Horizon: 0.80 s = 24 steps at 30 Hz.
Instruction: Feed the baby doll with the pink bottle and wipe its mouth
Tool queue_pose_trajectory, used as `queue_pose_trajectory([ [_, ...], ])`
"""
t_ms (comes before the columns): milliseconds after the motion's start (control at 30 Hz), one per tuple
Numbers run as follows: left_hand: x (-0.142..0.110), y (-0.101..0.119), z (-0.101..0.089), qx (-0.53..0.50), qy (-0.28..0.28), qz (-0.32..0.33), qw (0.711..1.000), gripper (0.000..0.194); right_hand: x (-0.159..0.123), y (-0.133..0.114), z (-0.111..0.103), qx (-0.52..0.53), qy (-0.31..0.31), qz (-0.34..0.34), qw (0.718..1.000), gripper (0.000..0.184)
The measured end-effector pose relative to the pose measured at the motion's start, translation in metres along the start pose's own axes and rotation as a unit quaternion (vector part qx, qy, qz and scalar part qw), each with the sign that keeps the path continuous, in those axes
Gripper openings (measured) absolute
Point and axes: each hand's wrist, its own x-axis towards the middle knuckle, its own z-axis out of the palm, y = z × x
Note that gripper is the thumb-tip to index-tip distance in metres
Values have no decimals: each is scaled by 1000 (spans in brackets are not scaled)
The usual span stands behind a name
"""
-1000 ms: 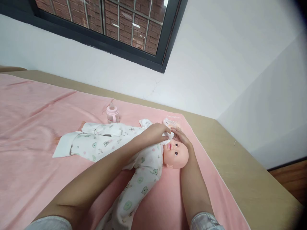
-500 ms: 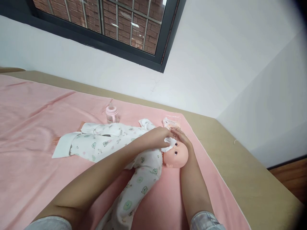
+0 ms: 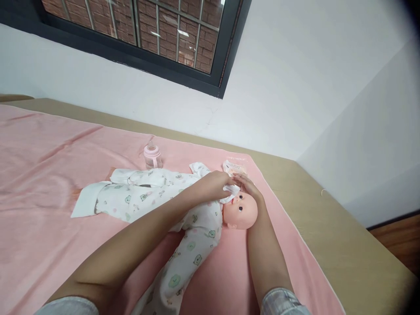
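A baby doll (image 3: pixel 241 214) in a white sleepsuit with green animal prints (image 3: pixel 164 188) lies on its back, its head to the right. My left hand (image 3: pixel 216 186) reaches over the doll's chest and grips a white wipe (image 3: pixel 231 191) beside the mouth and cheek. The doll's eyes and red mouth show. Around the far side of its head curves my right hand (image 3: pixel 247 183), fingers stretched out and meeting my left hand's fingertips; its palm is partly hidden.
A pink baby bottle (image 3: pixel 152 156) stands behind the doll's legs. Just past my hands lies a small soft packet (image 3: pixel 233 167). The pink sheet (image 3: pixel 42 183) covers a wooden surface (image 3: pixel 315 210) that meets the white wall, under a dark-framed window (image 3: pixel 216 83).
My left hand has shifted the wipe slightly away from the middle of the doll's face, so the mouth shows now. My right hand has stayed around the head.
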Motion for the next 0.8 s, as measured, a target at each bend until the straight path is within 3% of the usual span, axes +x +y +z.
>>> queue_pose_trajectory([
  [167,-4,-5,-8,-10,-4,-5,1000,5,2,1,-1,8,3,3,1000,20],
  [500,-10,0,-13,-34,-86,29,995,7,-1,-1,2,11,6,4,1000,19],
  [800,-11,14,-12,1,-76,22,997,23,-1,-2,3,7,9,6,1000,19],
])
